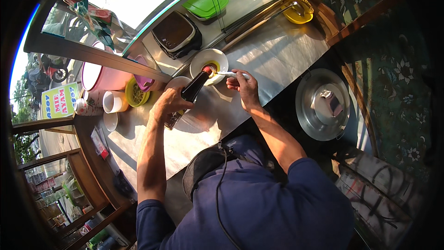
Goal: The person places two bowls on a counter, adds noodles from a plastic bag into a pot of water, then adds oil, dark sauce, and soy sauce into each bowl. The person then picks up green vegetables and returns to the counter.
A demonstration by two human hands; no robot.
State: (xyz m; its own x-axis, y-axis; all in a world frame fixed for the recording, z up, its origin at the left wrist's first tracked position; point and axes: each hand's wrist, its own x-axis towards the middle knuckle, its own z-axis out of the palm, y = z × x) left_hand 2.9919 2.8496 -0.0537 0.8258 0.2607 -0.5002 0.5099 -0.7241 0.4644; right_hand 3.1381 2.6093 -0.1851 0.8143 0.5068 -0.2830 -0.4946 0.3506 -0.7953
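Observation:
My left hand (170,101) grips a dark glass bottle (195,87) with a red top. The bottle is tilted, its mouth over a white bowl (197,63). In my right hand (245,88) is a spoon (231,74) with a pale handle, reaching over the same bowl near the bottle's mouth. Yellowish liquid shows inside the bowl. A second pale bowl (177,82) stands beside it, partly hidden behind my left hand and the bottle. Both bowls rest on a metal-covered counter (274,50).
Left of the bowls are a yellow-green bowl of chopped food (137,93), a white cup (112,102) and a pink bucket (114,76). Behind stand a dark-filled tub (174,32) and a green-lidded box (207,3). A ladle lies in a yellow dish (297,16); a metal pot (322,125) sits right.

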